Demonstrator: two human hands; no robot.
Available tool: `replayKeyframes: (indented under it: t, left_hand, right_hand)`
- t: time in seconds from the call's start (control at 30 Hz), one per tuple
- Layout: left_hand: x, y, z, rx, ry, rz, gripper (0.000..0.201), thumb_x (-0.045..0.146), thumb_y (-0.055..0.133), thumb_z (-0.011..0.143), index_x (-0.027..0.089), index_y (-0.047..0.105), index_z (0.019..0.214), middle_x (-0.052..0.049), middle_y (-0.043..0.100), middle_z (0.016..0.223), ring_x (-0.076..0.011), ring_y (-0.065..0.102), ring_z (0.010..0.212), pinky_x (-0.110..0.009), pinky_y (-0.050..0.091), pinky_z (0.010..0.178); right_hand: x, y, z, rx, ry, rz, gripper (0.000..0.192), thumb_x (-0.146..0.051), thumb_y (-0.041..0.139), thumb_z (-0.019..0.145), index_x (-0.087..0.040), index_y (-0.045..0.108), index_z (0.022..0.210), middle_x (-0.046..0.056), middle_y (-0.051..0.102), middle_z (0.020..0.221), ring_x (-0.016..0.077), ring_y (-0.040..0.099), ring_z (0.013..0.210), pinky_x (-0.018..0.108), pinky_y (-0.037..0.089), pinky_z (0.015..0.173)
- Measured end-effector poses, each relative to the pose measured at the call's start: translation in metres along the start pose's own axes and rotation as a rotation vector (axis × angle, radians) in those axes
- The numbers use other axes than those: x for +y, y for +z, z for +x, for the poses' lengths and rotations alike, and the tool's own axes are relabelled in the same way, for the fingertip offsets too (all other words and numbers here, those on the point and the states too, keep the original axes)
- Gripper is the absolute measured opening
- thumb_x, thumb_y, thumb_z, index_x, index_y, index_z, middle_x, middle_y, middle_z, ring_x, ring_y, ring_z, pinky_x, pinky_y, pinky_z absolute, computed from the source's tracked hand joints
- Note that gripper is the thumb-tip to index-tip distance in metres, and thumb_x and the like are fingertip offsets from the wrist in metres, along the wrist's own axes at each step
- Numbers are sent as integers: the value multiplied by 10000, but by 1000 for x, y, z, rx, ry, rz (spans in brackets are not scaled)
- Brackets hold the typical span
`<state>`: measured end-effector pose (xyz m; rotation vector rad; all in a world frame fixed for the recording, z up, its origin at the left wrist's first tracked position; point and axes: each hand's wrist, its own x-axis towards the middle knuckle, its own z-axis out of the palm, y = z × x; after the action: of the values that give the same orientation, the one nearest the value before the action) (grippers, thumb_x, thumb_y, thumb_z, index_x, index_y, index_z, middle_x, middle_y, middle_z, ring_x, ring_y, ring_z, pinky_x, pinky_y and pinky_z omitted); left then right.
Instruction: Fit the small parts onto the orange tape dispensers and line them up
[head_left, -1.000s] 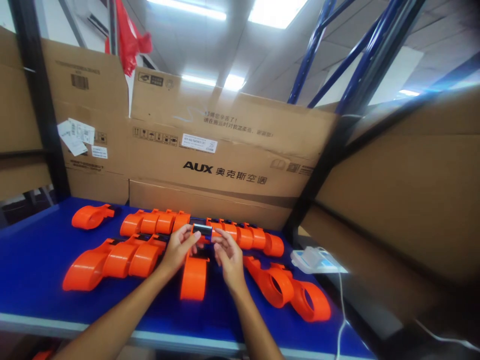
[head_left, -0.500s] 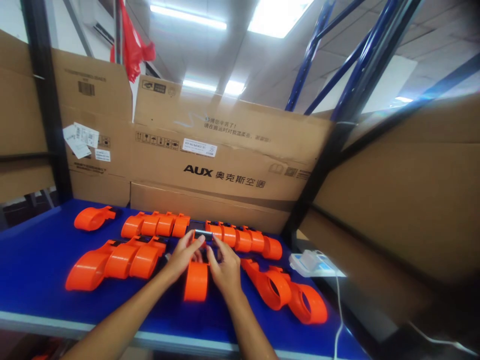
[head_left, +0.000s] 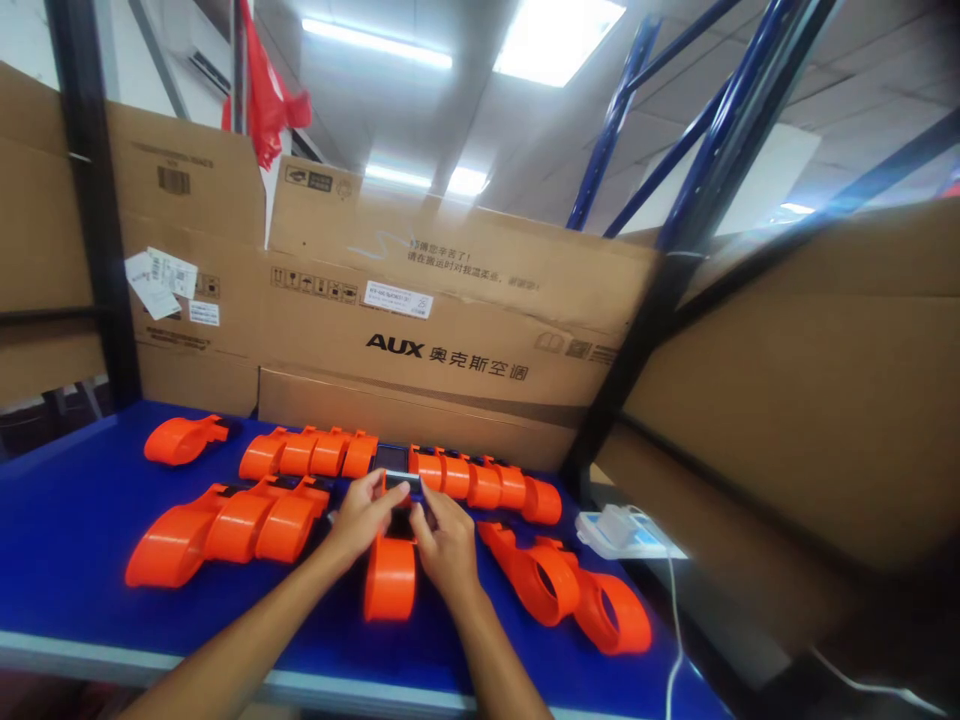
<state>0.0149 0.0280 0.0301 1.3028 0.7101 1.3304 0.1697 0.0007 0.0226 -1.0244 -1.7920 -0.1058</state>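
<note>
Big brown box at back says "AUX" w/ Chinese letters, white sticker above. Orange holder lies on blue table, in front of box. Left hand & right hand pinch small black part at holder's far end. More orange holders both sides. White plug strip right of holder.

Glossy plastic on a smooth blue top, matt cardboard behind.
The bright orange moulded plastic tape dispenser shines smoothly; at its 12 o'clock lies a small black-and-silver metallic-looking blade piece; the blue table surface looks smooth, the brown corrugated cardboard boxes matt.
</note>
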Motion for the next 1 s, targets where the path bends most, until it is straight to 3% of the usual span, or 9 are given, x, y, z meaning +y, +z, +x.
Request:
replayKeyframes:
  t: [0.27, 0.57, 0.77, 1.0]
  left_hand:
    - [-4, -3, 2, 13, -18, 7, 351, 478, 727, 775, 172, 576, 855, 94, 428, 453, -59, 374, 361, -179, 271, 389]
    - [-4, -3, 3, 61, -92, -111, 424, 520, 740, 752, 147, 666, 940, 60, 502, 548, -51, 400, 402, -189, 314, 417]
    - [-4, -2, 2, 53, -142, -157, 422, 511, 774, 722, 151, 671, 916, 50, 528, 596, -51, 420, 418, -196, 327, 428]
    - [-2, -3, 0, 12, -159, -129, 417, 477, 797, 716, 141, 666, 926, 39, 552, 622, -50, 395, 430, -206, 317, 435]
  right_hand:
    - [2, 0, 0, -16, -18, 1, 307, -252, 518, 958, -174, 675, 1210, 118, 743, 1045, 241, 706, 929, 363, 573, 821]
    - [7, -4, 2, -124, -109, -73, 465, -210, 511, 950, -190, 509, 1415, 119, 711, 1152, 227, 690, 990, 348, 571, 870]
    - [10, -1, -3, -139, -128, -183, 554, -143, 473, 906, -153, 442, 1459, 115, 727, 944, 216, 690, 806, 328, 582, 736]
    - [3, 2, -8, -101, -141, -254, 598, -50, 483, 822, -119, 488, 1416, 82, 691, 777, 202, 654, 678, 302, 561, 650]
